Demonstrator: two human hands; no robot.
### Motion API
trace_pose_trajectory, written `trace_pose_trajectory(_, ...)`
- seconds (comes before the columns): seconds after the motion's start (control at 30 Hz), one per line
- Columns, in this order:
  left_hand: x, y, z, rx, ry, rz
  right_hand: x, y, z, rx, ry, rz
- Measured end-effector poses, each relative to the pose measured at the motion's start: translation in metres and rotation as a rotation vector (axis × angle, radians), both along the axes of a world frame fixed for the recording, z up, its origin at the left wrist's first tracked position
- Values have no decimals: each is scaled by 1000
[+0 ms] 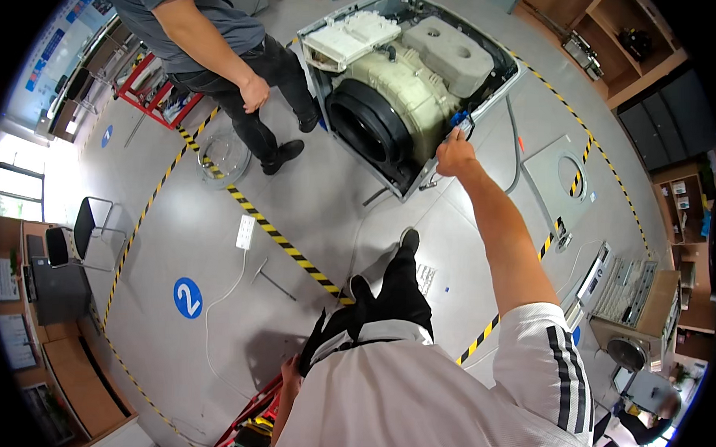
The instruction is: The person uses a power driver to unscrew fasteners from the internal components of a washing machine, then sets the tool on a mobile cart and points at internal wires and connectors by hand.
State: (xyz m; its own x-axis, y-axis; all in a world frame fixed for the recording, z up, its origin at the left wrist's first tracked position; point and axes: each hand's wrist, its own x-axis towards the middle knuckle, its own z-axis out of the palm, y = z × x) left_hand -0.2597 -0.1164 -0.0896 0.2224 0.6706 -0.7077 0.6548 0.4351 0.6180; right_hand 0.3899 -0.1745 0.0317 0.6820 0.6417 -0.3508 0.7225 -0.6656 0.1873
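An opened washing machine (410,91) stands ahead of me without its front panel. Its pale drum housing, round black door seal (367,123) and grey counterweight block (448,55) are exposed. My right arm stretches out to the machine's near right corner. There my right hand (456,156) is closed, fingertips up against a small blue part (459,118) with dark wires; what the fingers grip is too small to make out. Down by my left hip is my left hand (291,372), beside a red tool cart (245,416) holding tools. Its fingers are mostly hidden.
A co-worker (215,37) stands left of the machine, near a clear round door (224,157) on the floor. A removed front panel (559,182) lies at right. A white power strip (246,232) with trailing cord and a T-handled tool (275,280) lie on the floor.
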Motion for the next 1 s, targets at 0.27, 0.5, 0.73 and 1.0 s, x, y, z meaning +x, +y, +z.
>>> trace_pose_trajectory(0.27, -2, -5, -10, 25, -81, 45, 4, -2, 0, -19, -8, 12)
trace_pose_trajectory(0.5, -1, 15, -21, 45, 152, -516, 8, -6, 6, 76, -3, 60)
trace_pose_trajectory(0.73, 79, 70, 5, -380, 130, 119, 21, -12, -9, 160, -54, 94)
trace_pose_trajectory(1.0, 186, 142, 31, -294, 246, -40, 30, -8, -3, 320, -30, 112)
